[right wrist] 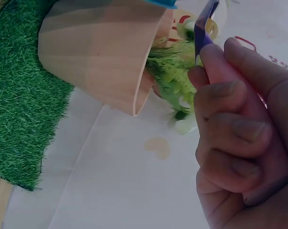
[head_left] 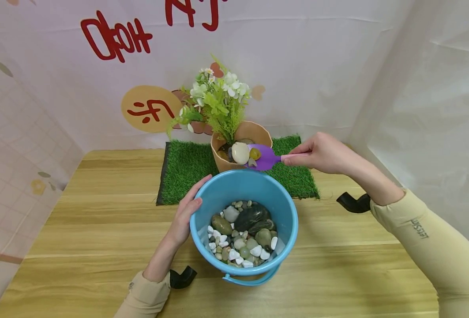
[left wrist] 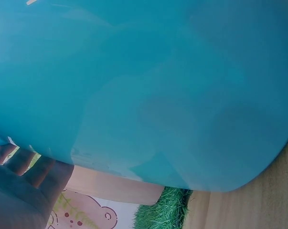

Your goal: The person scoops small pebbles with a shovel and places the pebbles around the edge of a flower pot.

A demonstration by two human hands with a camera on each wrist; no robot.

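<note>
My right hand [head_left: 317, 154] grips the pink handle [right wrist: 244, 105] of a toy shovel with a purple blade [head_left: 267, 158]. On that blade lie a large cream stone [head_left: 240, 153], a yellow stone [head_left: 255, 153] and a small greyish piece. The blade is over the front rim of a peach flowerpot [head_left: 234, 165], which holds white flowers with green leaves [head_left: 218, 99]. Against the left side of a blue bucket [head_left: 291, 221] rests my left hand [head_left: 183, 216], its fingers [left wrist: 55, 183] fairly straight along the outer wall. Dark, grey and white stones [head_left: 242, 238] lie in the bucket.
The flowerpot stands on a green turf mat [head_left: 190, 163] behind the bucket. Under everything is a wooden table [head_left: 99, 221]. The bucket's handle [head_left: 254, 282] hangs at its front. A printed white cloth [head_left: 317, 66] forms the backdrop.
</note>
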